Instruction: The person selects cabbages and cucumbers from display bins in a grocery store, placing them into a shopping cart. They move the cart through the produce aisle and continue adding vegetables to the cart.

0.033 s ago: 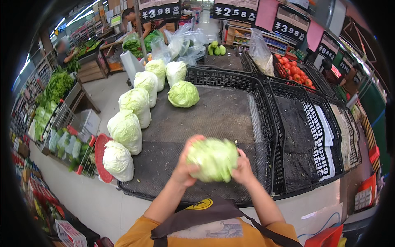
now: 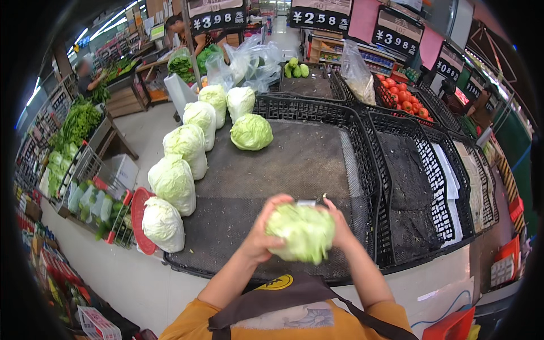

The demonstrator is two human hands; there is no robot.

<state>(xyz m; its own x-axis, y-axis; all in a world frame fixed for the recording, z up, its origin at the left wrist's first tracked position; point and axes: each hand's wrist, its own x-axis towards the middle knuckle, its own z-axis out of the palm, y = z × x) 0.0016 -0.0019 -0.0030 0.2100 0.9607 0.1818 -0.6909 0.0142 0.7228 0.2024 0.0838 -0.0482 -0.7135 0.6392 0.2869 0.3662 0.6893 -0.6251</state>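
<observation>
Between my two hands is a round green cabbage (image 2: 302, 233), slightly smeared by motion, over the near part of the dark display bin (image 2: 272, 175). My left hand (image 2: 263, 235) is curled around its left side, and my right hand (image 2: 341, 229) grips its right side, with those fingers partly hidden. A small pale flat thing (image 2: 306, 202) shows at the cabbage's far edge; I cannot tell what it is. Another round cabbage (image 2: 251, 132) lies farther back in the bin. Several pale napa cabbages (image 2: 171, 184) stand in a row along the left edge.
A red plastic basket (image 2: 143, 221) is wedged beside the nearest napa cabbage. Black crates (image 2: 411, 192) stand at the right, tomatoes (image 2: 405, 97) at the back right. Plastic bags (image 2: 243, 62) are piled at the back. Price signs hang above. Two people stand at the far left.
The cabbage and both my hands have moved a little to the right and closer to me. The pale flat thing at its far edge has come into view.
</observation>
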